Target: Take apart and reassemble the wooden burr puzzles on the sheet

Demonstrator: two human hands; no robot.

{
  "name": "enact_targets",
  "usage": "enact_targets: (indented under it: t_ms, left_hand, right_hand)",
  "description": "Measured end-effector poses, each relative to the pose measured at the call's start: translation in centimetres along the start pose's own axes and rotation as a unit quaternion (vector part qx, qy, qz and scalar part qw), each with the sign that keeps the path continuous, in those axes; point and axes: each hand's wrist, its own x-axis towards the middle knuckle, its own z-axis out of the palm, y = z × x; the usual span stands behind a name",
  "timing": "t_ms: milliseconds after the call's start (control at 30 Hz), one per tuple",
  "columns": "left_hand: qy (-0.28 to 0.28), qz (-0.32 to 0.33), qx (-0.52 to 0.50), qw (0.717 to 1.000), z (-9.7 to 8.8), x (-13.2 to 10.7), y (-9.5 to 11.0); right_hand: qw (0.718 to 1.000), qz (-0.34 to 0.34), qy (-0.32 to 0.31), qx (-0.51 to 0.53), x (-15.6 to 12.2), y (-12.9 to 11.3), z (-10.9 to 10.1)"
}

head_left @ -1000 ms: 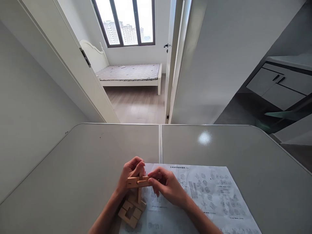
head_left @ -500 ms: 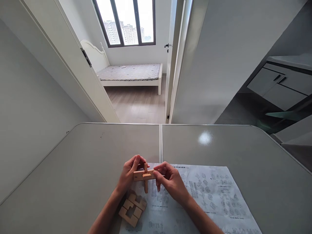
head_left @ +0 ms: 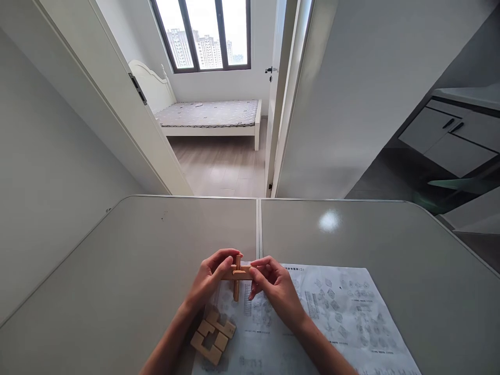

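Note:
Between my hands, above the printed sheet [head_left: 289, 333], is a cross-shaped set of interlocking wooden puzzle pieces [head_left: 236, 288]. One stick stands upright through the pieces that lie crosswise. My left hand [head_left: 213, 273] grips the left end, its thumb on the near face. My right hand [head_left: 275, 284] pinches the right end between thumb and fingers. Below my left hand, more notched wooden puzzle blocks [head_left: 211, 355] lie together on the sheet's left edge. The fingers partly hide both ends of the held pieces.
The sheet, covered in small printed diagrams, lies on a grey table [head_left: 117, 291] with a seam [head_left: 259, 224] down its middle. Past the far edge, a doorway with an open door [head_left: 276, 99] shows a bed [head_left: 211, 114]. Cabinets [head_left: 449, 130] stand at the right.
The joined pieces have moved slightly up and away. My left thumb has shifted forward over their left end, covering more of it. The loose blocks stay put.

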Motion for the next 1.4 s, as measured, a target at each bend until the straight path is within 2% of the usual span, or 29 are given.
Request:
enact_targets:
  t_ms: [233,700,867,1000,1200,1400]
  left_hand:
    - [0.000,0.006,-0.005,1.000,0.0,-0.1,0.1]
    - [0.003,0.011,0.011,1.000,0.2,0.1,0.3]
    - [-0.063,0.058,-0.035,0.996,-0.1,-0.2,-0.4]
    - [-0.100,0.086,-0.009,0.991,-0.1,-0.3,-1.1]
    - [-0.076,0.106,-0.006,0.991,0.2,-0.2,-1.5]
    - [-0.064,0.105,-0.017,0.992,0.1,-0.1,-1.7]
  right_hand:
    - [1.000,0.010,0.009,0.005,0.1,-0.2,0.3]
    - [0.998,0.007,0.021,-0.054,0.4,0.3,0.5]
    - [0.999,0.026,0.034,-0.008,0.6,-0.4,0.1]
    - [0.998,0.042,0.048,0.014,0.7,-0.9,-0.3]
    - [0.996,0.043,0.050,0.056,0.8,-0.6,-0.5]
    - [0.999,0.034,0.035,0.012,0.8,-1.0,-0.3]
